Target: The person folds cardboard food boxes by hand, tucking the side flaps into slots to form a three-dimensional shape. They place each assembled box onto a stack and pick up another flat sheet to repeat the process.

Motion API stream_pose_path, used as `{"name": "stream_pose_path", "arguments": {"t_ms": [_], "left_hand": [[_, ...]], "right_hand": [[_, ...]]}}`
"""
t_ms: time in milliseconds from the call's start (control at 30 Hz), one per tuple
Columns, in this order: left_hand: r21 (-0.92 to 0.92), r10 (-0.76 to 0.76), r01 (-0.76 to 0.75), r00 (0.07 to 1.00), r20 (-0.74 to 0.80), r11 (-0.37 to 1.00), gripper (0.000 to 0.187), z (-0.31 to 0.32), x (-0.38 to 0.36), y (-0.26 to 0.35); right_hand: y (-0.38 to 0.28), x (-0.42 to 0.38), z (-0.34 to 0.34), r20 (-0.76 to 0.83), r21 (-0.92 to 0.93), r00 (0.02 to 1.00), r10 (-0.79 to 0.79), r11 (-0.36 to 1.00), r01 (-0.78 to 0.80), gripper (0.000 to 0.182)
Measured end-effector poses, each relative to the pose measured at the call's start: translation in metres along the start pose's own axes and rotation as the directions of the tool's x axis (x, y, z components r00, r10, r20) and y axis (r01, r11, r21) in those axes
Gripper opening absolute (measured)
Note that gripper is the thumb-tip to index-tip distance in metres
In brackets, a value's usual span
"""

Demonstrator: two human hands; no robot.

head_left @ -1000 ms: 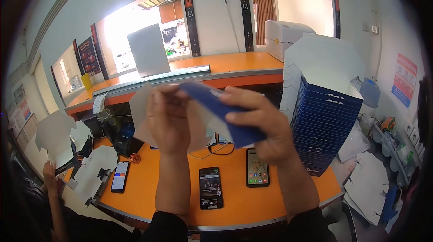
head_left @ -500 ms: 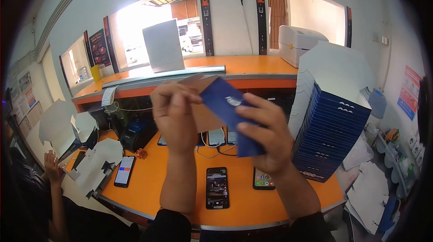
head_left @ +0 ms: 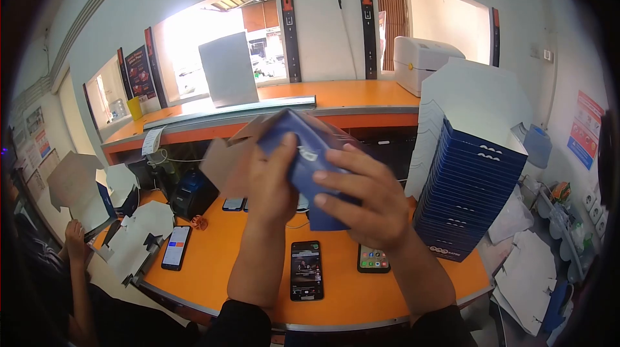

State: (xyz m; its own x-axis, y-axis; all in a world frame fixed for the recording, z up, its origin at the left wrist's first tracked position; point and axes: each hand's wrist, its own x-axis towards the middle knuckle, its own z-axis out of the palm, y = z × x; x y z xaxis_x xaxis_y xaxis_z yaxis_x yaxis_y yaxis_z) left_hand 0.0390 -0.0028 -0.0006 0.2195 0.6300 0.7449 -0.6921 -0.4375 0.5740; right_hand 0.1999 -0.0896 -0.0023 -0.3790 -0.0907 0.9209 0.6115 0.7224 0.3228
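Note:
Above the orange table, both my hands hold a partly folded blue cardboard box (head_left: 302, 169) with a white logo on its side. My left hand (head_left: 272, 176) grips the box's left part, its thumb pressed on the blue face. The fingers of my right hand (head_left: 365, 201) lie across the right side and hold it. A pale inner flap (head_left: 229, 166) sticks out past my left hand, somewhat blurred. To the right of my right hand stands a tall stack of nested blue boxes (head_left: 462, 192) with white insides.
Phones lie on the orange table (head_left: 245, 282): one (head_left: 306, 271) between my forearms, one (head_left: 373, 258) by my right wrist, one (head_left: 175, 247) at left. Flat cardboard pieces (head_left: 139, 237) sit at left, near another person's hand (head_left: 75, 234). A white printer (head_left: 426, 63) stands on the shelf.
My left hand has moved right, onto the blue face. The box has turned, its pale flap now swinging out to the left. The other person's cardboard at far left has also shifted.

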Motion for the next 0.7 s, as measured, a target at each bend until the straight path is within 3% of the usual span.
{"name": "stream_pose_path", "arguments": {"t_ms": [33,133,167,233,300,367,433,600,700], "left_hand": [[0.034,0.002,-0.002,1.000,-0.018,0.999,0.046,-0.009,0.004,0.002],[-0.111,-0.044,0.041,0.999,-0.023,0.993,0.042,-0.012,0.008,0.018],[-0.101,0.009,-0.013,0.999,-0.037,0.995,0.034,-0.006,0.006,0.023],[-0.010,0.130,-0.129,0.991,0.033,0.992,0.036,-0.002,0.003,0.022],[0.040,0.229,-0.230,0.973,0.037,0.972,0.038,0.002,-0.004,0.013],[0.100,0.262,-0.264,0.964,0.035,0.959,0.036,0.004,-0.007,0.010],[0.143,0.267,-0.267,0.964,0.021,0.953,0.035,0.003,-0.007,0.009],[0.166,0.208,-0.198,0.977,-0.048,0.966,0.031,0.005,-0.005,0.014],[0.221,0.131,-0.134,0.991,0.027,0.966,0.028,0.011,-0.007,0.009]], "right_hand": [[-0.001,0.000,0.003,0.009,0.041,1.000,0.002,0.999,-0.003,0.022],[-0.001,0.000,0.004,-0.026,0.156,0.999,0.034,0.987,-0.029,0.030],[-0.003,-0.001,0.006,-0.094,0.246,0.990,0.106,0.966,-0.080,0.033],[-0.009,-0.003,0.011,-0.205,0.427,0.943,0.260,0.891,-0.153,0.040],[-0.015,-0.003,0.010,-0.240,0.342,0.916,0.322,0.911,-0.231,0.041],[-0.011,-0.004,0.011,-0.203,0.195,0.945,0.257,0.956,-0.218,0.044],[0.003,-0.006,0.015,-0.059,-0.004,0.995,0.076,0.997,-0.076,0.049],[0.000,-0.003,0.007,0.055,0.045,0.991,0.124,0.991,-0.126,0.049],[0.002,-0.005,0.010,0.025,-0.018,0.985,0.171,0.985,-0.171,0.049]]}}
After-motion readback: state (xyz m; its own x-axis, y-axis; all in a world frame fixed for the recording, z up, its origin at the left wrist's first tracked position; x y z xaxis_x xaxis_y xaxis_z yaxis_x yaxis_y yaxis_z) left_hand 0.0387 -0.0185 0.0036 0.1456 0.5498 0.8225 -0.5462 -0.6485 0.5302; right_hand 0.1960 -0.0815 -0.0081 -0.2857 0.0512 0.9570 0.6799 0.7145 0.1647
